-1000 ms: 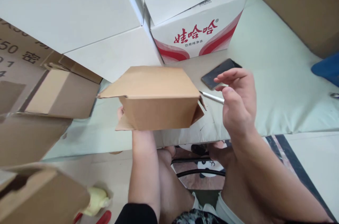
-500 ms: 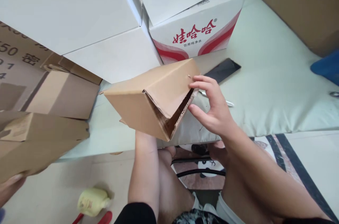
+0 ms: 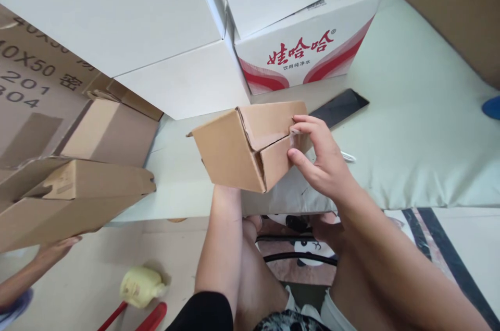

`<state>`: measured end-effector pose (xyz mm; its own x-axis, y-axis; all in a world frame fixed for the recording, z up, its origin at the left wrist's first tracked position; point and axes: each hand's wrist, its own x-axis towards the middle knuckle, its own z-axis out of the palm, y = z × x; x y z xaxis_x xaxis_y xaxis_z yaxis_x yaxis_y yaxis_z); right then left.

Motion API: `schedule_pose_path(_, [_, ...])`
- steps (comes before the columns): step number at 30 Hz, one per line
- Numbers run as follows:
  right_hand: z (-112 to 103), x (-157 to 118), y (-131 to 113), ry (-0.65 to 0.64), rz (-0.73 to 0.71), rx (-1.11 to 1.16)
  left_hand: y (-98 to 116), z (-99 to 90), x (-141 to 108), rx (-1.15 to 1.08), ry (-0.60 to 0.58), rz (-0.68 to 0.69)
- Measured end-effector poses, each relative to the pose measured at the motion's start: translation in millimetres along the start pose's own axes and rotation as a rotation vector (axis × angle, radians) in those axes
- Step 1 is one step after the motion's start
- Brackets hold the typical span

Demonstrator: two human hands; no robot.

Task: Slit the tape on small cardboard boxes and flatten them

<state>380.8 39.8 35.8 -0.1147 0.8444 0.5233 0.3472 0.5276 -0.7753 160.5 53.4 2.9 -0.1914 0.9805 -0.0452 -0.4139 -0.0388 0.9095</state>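
Observation:
A small brown cardboard box (image 3: 226, 159) is tilted over the edge of the pale green surface, its flapped end turned toward my right hand. The thumb and fingertips of my right hand (image 3: 320, 156) press on the two end flaps from either side of the seam, which are nearly together with a gap at the near corner. My left forearm (image 3: 224, 237) runs up beneath the box; the box hides that hand and its fingers. Beyond my right fingers lies a black phone (image 3: 339, 109), and a slim white object (image 3: 348, 157) shows behind the hand.
White cartons (image 3: 183, 78) and a red-and-white water carton (image 3: 308, 57) stand behind the box. At left another person's hand (image 3: 58, 250) supports an open brown carton (image 3: 113, 185). A yellow bottle (image 3: 140, 286) is over the floor below. Something blue (image 3: 492, 108) lies at right.
The box has turned and its end flaps have come closer together, narrowing the dark opening. My right hand stays on the flaps. The other person's carton shows more and sits higher in view.

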Motion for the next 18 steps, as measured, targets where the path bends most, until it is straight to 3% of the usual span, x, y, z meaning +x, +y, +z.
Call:
schedule_pose_path(4, [2.3, 0.6, 7.1, 0.013, 0.014, 0.013, -5.1, -2.3, 4.4, -0.103, 0.025, -0.008])
schedule_pose_path(8, [4.7, 0.1, 13.6, 0.019, 0.062, 0.01, -1.0, 2.5, 4.3, -0.176, 0.051, 0.088])
schedule_pose_path(13, [6.2, 0.0, 19.3, 0.035, 0.106, 0.058, 0.4, 2.8, -3.7, -0.079, 0.03, 0.201])
schedule_pose_path(18, [5.4, 0.5, 22.2, 0.078, 0.13, 0.053, -1.4, -8.6, -4.3, -0.014, 0.009, 0.093])
